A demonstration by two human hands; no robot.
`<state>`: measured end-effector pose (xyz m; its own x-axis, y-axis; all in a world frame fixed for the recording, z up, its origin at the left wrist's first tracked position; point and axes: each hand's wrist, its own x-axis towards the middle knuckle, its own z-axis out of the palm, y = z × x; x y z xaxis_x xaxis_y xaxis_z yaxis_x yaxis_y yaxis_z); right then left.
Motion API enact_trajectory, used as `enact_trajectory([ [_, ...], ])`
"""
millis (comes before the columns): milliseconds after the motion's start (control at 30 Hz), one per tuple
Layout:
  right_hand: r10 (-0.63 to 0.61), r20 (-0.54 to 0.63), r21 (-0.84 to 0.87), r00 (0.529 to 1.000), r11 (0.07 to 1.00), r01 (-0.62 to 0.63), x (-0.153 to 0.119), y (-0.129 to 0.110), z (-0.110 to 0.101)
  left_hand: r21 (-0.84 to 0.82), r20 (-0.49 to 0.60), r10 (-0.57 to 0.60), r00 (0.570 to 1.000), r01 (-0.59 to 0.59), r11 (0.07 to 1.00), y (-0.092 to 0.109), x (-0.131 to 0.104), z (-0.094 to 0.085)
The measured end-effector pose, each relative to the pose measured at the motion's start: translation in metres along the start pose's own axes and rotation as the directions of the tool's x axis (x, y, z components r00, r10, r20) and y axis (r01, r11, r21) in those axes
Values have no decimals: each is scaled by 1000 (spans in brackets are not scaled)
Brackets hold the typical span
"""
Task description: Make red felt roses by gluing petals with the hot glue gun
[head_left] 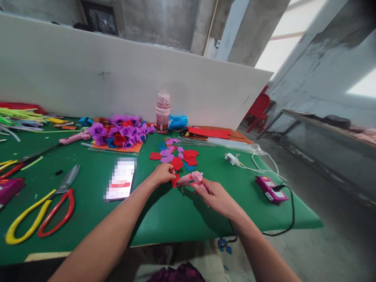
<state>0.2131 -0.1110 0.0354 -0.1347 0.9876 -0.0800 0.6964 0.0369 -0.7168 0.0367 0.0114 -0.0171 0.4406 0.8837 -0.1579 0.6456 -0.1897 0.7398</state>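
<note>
Okay, used green table (164,219) as work surface. Set big scissors (63,188) well off left, likely to free elbow room. Spread loose cutouts (167,152) just beyond the hands, probably for easy reach. Gripped pink glue gun (188,179) in right hand (216,196) with fingers curled round handle, apparently for aim. Pinched red cutout (175,180) in left hand (162,173) at nozzle, mid-table, likely for steadiness; couldn't tell if touching.

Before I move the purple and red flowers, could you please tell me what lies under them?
An orange sheet shows along the near edge; the flowers cover the rest, hiding anything else beneath.
</note>
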Motion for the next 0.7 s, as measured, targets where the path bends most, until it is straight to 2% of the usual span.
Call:
enact_trajectory([
  [367, -37, -23, -57, 999, 998, 36, 2, 1, 2, -3, 7, 16, 1000, -16, 1000, -1, 1, 0],
  [700, -14, -4, -27, 1000, 1000, 14, 2, 1, -1, -4, 14, 13, 1000, -13, 1000, -5, 3, 2],
])
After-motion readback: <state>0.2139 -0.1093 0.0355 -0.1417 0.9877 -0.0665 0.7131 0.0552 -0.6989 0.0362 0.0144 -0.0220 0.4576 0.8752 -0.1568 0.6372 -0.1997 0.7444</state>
